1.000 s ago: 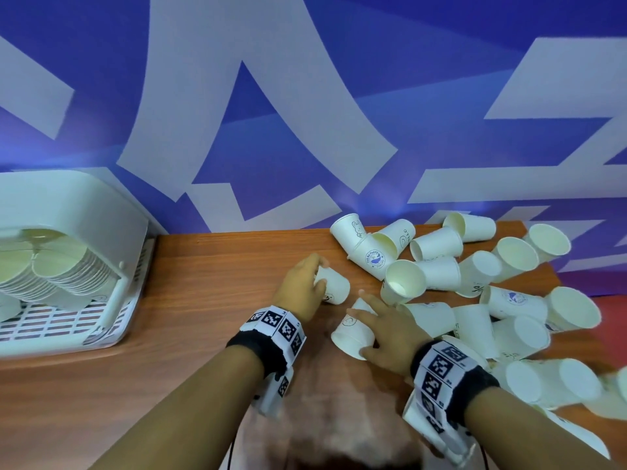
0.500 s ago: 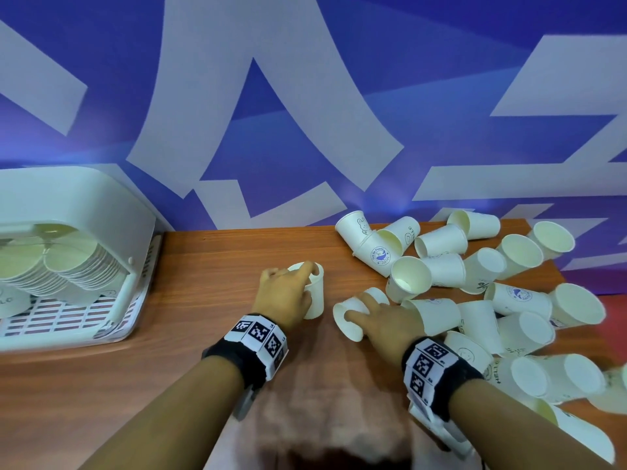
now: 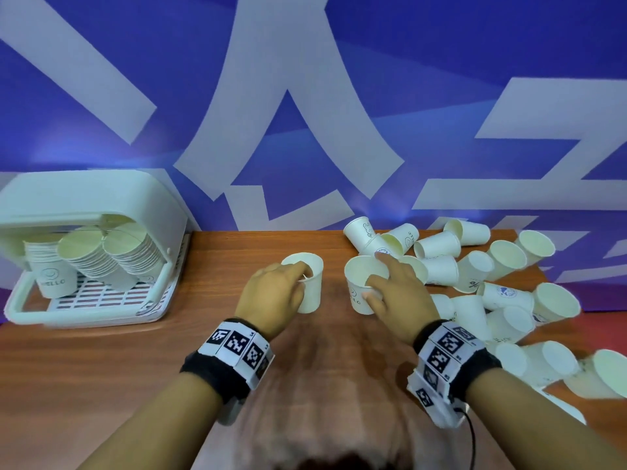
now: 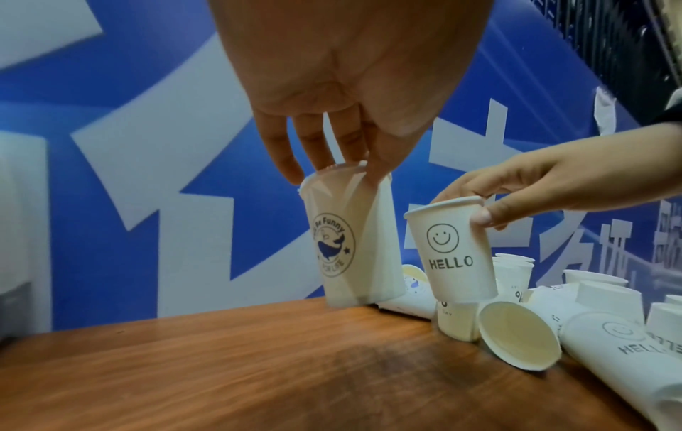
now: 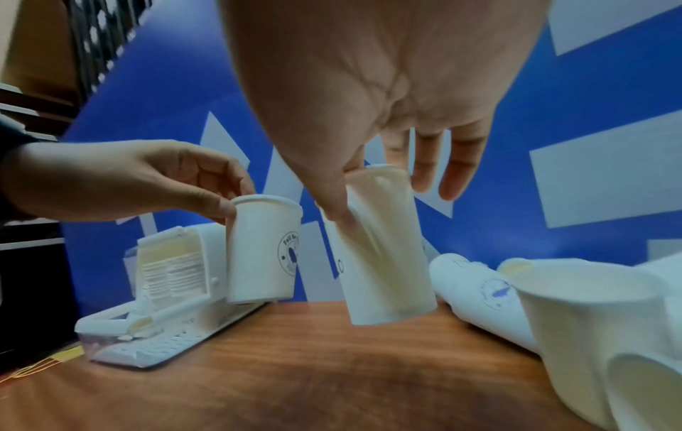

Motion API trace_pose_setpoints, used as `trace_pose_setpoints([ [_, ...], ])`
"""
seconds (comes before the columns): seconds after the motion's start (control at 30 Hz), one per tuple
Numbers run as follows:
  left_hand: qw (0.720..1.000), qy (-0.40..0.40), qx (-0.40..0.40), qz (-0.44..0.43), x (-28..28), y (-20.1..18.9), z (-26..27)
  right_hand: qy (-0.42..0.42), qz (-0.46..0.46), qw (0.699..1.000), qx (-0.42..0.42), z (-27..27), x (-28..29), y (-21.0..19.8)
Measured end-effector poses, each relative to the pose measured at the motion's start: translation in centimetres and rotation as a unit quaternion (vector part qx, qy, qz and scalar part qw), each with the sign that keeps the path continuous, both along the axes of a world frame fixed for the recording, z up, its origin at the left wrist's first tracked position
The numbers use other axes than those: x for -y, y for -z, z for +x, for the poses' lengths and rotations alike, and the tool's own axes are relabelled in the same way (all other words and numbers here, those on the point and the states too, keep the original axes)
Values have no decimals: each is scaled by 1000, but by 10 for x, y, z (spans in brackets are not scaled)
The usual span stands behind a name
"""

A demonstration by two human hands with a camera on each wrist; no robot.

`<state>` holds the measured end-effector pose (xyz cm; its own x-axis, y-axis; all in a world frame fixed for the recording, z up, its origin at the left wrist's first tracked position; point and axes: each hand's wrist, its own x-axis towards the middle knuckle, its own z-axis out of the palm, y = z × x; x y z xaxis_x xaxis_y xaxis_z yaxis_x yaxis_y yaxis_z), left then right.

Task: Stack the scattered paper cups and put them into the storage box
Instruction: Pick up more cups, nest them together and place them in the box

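My left hand (image 3: 271, 293) pinches the rim of an upright whale-logo cup (image 3: 310, 286), held just above the wooden table (image 3: 101, 368); the same whale-logo cup (image 4: 354, 242) fills the left wrist view. My right hand (image 3: 397, 300) pinches the rim of a "HELLO" smiley cup (image 3: 361, 283), also lifted and upright; that smiley cup (image 5: 380, 256) hangs under my palm in the right wrist view. Both cups sit side by side, a small gap apart. The white storage box (image 3: 88, 198) at far left holds stacks of nested cups (image 3: 112, 256).
A heap of loose paper cups (image 3: 492, 290) lies on its sides across the right half of the table, reaching the right edge. A blue and white wall (image 3: 305, 113) backs the table. Bare wood lies between the box and my hands.
Both hands have lifted their cups off the table and turned them upright, mouths up. The left hand moved left and nearer; the right cup came out of the heap.
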<state>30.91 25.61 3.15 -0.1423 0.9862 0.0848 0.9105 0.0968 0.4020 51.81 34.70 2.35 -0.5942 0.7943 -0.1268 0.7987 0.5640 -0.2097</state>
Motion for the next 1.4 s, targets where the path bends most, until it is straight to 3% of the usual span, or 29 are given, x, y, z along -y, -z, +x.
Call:
trace_pose_setpoints([
  [0.3,998,-26,-28,48,69,-44,-47,-41,-8,998,-36,-51,52,-36],
  [0.67,997,0,41,67,146,-25,-184,8,-7,999,-43,-175,125,-59],
  [0.93,996,-7,43,74,187,-31,-279,-11,8,998,-55,-270,172,-58],
  [1.17,992,-105,41,58,207,-26,-327,-42,-25,993,-105,-317,172,-47],
  [1.4,989,-136,14,47,199,-8,-366,-80,-48,990,-110,-350,161,-30],
])
